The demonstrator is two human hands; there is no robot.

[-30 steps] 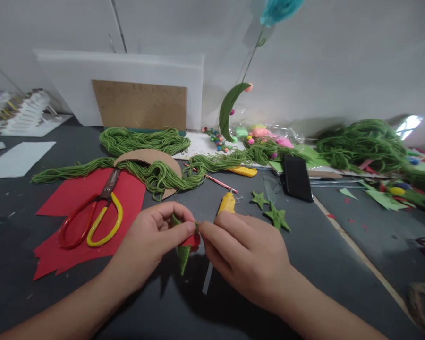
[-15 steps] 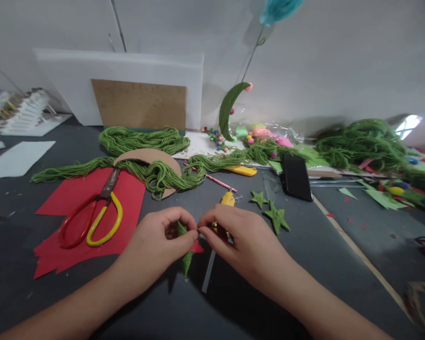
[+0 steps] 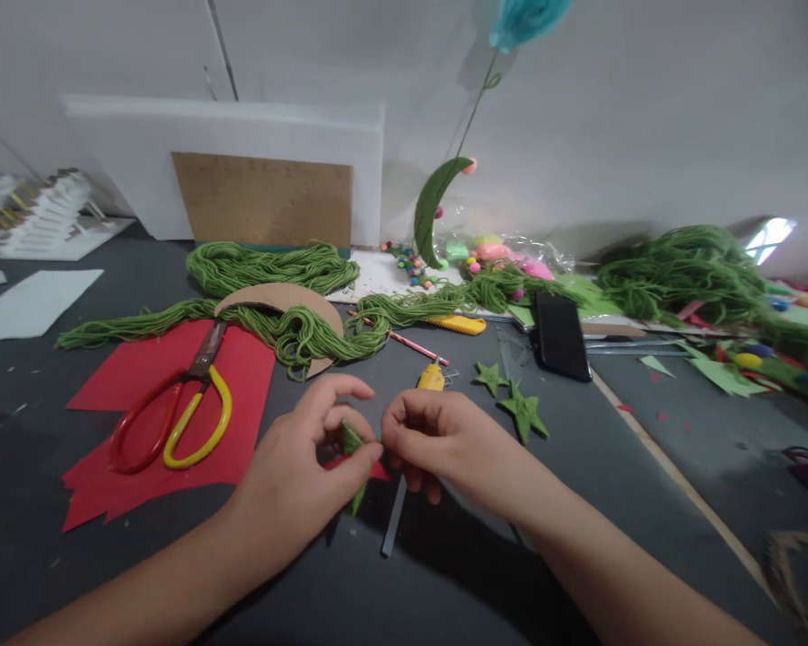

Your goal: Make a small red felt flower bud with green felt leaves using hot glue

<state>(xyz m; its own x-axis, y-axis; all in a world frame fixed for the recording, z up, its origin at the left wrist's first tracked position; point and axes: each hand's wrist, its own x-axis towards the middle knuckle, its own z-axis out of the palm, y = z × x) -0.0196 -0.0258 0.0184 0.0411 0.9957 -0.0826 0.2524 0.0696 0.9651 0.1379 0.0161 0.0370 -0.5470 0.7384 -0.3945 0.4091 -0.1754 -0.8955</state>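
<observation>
My left hand (image 3: 316,453) pinches a green yarn-wrapped pointed piece (image 3: 351,438) between thumb and fingers, its index finger lifted; most of the piece is hidden. A bit of red (image 3: 380,472) shows beside the left thumb. Close to that thumb, my right hand (image 3: 437,440) is closed in a pinch; what lies between its fingertips is too small to make out. Behind and below the right hand lies a yellow glue gun (image 3: 432,377), partly covered, with a translucent glue stick (image 3: 393,520) pointing toward me. Two green stars (image 3: 525,412) rest to the right.
Red-and-yellow-handled scissors (image 3: 206,359) lie on red paper (image 3: 252,395) at left. Green yarn (image 3: 269,269), a cardboard crescent (image 3: 279,296), a yellow cutter (image 3: 461,324) and a phone (image 3: 562,336) are behind. A green crescent (image 3: 431,211) hangs before the wall.
My left index finger has lifted away from the piece. The right hand has turned and dropped slightly, its lower fingers now showing beneath, and still pinches near the left thumb.
</observation>
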